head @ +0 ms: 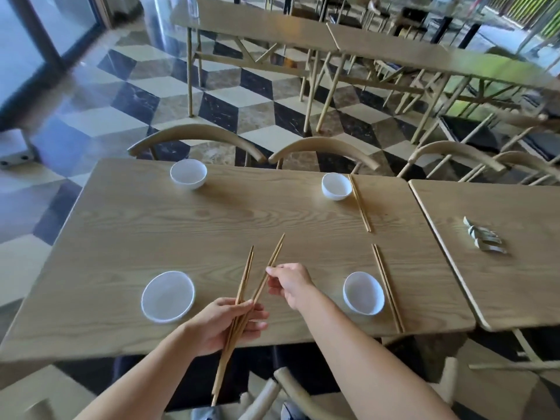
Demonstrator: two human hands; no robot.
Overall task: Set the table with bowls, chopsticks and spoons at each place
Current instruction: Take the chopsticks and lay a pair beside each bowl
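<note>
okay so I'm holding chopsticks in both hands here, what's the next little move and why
Probably draw the pair pinched by your right hand free of the chopsticks in your left hand and lay it beside the near left bowl. Both right bowls already have pairs alongside; the left ones have none.

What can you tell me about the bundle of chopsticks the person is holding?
The long, thin brown wooden chopsticks look like two pairs, fanned apart at their far tips above the light wooden table. The left hand has its grip on them near the middle, their lower ends hanging past the table edge. The right hand pinches one pair higher up.
</note>
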